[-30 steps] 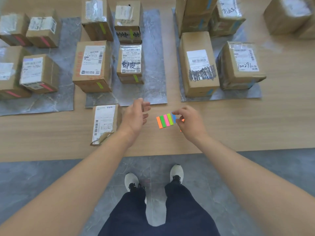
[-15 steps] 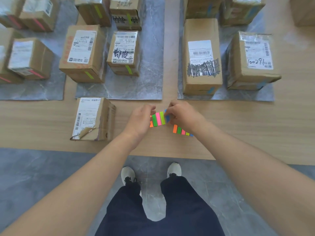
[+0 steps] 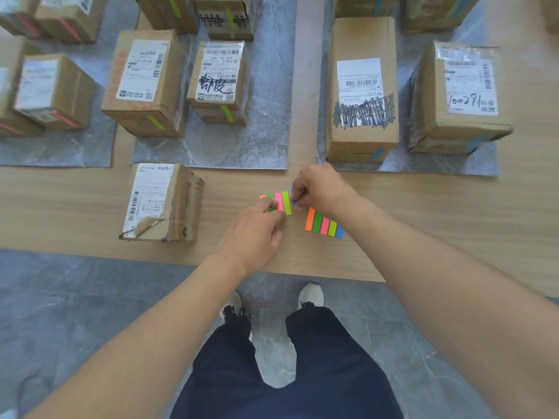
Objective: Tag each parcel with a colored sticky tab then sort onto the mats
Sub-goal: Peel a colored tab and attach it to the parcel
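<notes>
The left hand [image 3: 254,237] has been brought onto the pad [image 3: 282,201], now pinched at its orange end by it and at its blue end by the right hand [image 3: 320,189], while the parcel [image 3: 160,201] is laid front-to-back on the table [image 3: 423,207], left of the nearer left hand.

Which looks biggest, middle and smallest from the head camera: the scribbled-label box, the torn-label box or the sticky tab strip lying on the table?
1. the scribbled-label box, clearly largest
2. the torn-label box, smaller even though it sits nearer the camera
3. the sticky tab strip, by far the smallest
</notes>
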Motion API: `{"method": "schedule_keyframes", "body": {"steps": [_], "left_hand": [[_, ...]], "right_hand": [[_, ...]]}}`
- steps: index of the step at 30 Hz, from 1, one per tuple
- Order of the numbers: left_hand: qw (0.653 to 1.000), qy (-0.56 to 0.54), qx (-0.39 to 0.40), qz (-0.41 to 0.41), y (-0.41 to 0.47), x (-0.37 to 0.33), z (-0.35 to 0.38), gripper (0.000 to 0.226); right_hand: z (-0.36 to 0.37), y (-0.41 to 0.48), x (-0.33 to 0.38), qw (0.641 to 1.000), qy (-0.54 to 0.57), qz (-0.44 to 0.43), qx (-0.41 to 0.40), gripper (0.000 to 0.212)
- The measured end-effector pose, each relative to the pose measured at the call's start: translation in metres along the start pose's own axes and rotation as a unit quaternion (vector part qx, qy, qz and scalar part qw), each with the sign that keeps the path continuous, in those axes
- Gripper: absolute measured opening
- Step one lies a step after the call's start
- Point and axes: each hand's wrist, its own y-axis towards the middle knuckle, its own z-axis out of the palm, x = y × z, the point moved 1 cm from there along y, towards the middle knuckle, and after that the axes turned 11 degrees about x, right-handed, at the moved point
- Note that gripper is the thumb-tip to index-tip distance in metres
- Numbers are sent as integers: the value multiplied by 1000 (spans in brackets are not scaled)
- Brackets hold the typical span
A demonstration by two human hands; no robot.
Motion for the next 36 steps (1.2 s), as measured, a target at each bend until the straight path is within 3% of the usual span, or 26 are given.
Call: {"method": "schedule_keyframes", "body": {"steps": [7, 16, 23, 31, 36], "left_hand": [[999, -13, 2, 29, -7, 9, 5, 41], [1000, -12, 5, 28, -5, 11, 4, 43], [999, 9, -2, 36, -2, 13, 3, 38], [995, 90, -7, 42, 5, 10, 3, 65], [993, 107, 2, 46, 8, 12, 11, 67]], "right_hand": [[-1, -9, -3, 998, -33, -52, -8, 14], [2, -20, -7, 988, -115, -97, -38, 22], [4, -15, -12, 995, 2, -78, -55, 19], [-3, -14, -14, 993, 94, -54, -40, 23], [-2, -13, -18, 991, 117, -55, -39, 22]]}}
